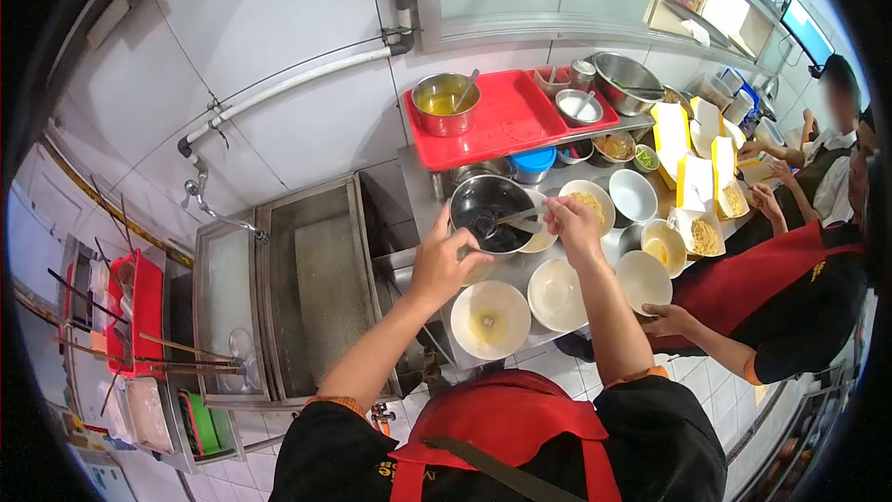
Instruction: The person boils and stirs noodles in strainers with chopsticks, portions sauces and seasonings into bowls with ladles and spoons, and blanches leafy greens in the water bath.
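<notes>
My left hand [444, 265] grips the near left rim of a dark bowl [472, 188] with dark liquid in it, raised over the counter. In my right hand [576, 225] is the handle of a metal spoon [520, 216]; its other end reaches into the dark bowl. Close below my left hand stands a white bowl [469, 333] with a little yellowish liquid. Another white bowl [557, 294] sits beside it, under my right forearm. Behind my right hand are a bowl of noodles [587, 203] and a plain white bowl [634, 195].
A red tray [516, 112] on the shelf carries a metal pot [445, 104] of yellow liquid. At left are metal sinks [311, 270] and a red bin [139, 307]. Yellow takeaway boxes [695, 181] stand at right. A co-worker's hand [669, 321] holds a white bowl [644, 281].
</notes>
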Motion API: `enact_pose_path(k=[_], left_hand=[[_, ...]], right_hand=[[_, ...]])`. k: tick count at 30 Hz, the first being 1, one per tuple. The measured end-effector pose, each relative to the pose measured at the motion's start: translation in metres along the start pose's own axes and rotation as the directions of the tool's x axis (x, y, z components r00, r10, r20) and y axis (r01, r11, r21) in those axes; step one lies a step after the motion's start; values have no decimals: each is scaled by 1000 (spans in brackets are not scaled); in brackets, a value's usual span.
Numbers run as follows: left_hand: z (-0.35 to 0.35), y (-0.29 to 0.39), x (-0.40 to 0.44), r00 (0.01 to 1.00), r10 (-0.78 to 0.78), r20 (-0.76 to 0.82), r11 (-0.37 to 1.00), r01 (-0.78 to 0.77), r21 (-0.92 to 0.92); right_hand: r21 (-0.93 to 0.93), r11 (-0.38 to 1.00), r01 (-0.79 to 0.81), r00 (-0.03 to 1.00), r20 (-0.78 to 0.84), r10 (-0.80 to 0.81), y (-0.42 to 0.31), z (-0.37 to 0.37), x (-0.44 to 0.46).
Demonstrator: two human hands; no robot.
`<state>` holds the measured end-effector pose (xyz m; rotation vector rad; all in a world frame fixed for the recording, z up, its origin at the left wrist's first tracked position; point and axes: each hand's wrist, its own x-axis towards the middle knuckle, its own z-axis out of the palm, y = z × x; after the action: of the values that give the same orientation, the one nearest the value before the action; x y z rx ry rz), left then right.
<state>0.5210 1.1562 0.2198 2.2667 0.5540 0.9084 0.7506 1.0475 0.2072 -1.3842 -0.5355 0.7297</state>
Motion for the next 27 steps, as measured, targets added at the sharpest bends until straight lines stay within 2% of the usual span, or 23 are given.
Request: enact_pose_path(k=[4, 7, 11, 13, 14, 16, 17, 19, 21, 22, 23, 24, 25, 27], left_hand=[[5, -16, -16, 1000, -17, -5, 1000, 17, 0], [7, -19, -21, 998, -68, -11, 997, 68, -37], [10, -29, -28, 995, -102, -10, 993, 101, -62], [10, -35, -34, 994, -93, -54, 995, 94, 12], [9, -38, -36, 995, -91, -49, 996, 92, 11], [5, -44, -42, 992, -118, -45, 992, 120, 35], [3, -45, -44, 992, -117, -43, 992, 119, 34], [-2, -45, -48, 985, -162, -56, 986, 163, 18], [-9, -44, -52, 986, -156, -56, 988, 156, -3], [-13, -43, -54, 987, -149, -53, 989, 148, -20], [-17, -42, -56, 987, -151, -58, 988, 150, -19], [-20, -40, -58, 986, -162, -49, 986, 160, -36], [-23, -39, -60, 984, -172, -39, 984, 170, -54], [-29, -38, -64, 988, -151, -37, 988, 150, -25]], right_hand=[[125, 991, -48, 998, -43, 54, 14, -10, -2], [221, 975, -27, 997, -63, 42, 10, -21, -2], [286, 956, 58, 980, -198, 0, -6, -30, -4], [154, 983, 101, 953, -299, -51, 0, -39, -6], [155, 983, 101, 951, -304, -50, 7, -41, -8], [-126, 986, 113, 911, -383, -153, 29, -44, -14], [-126, 986, 113, 910, -385, -153, 38, -42, -19], [-542, 796, 269, 817, -309, -487, 58, -32, -31], [-614, 738, 280, 828, -235, -510, 71, -31, -42], [-789, 440, 428, 746, 34, -665, 74, -34, -46], [-840, 83, 536, 626, 329, -707, 73, -33, -52], [-842, 17, 540, 632, 391, -669, 74, -32, -59], [-840, 16, 543, 631, 394, -668, 71, -31, -62], [-777, -81, 624, 518, 489, -702, 54, -25, -70]])
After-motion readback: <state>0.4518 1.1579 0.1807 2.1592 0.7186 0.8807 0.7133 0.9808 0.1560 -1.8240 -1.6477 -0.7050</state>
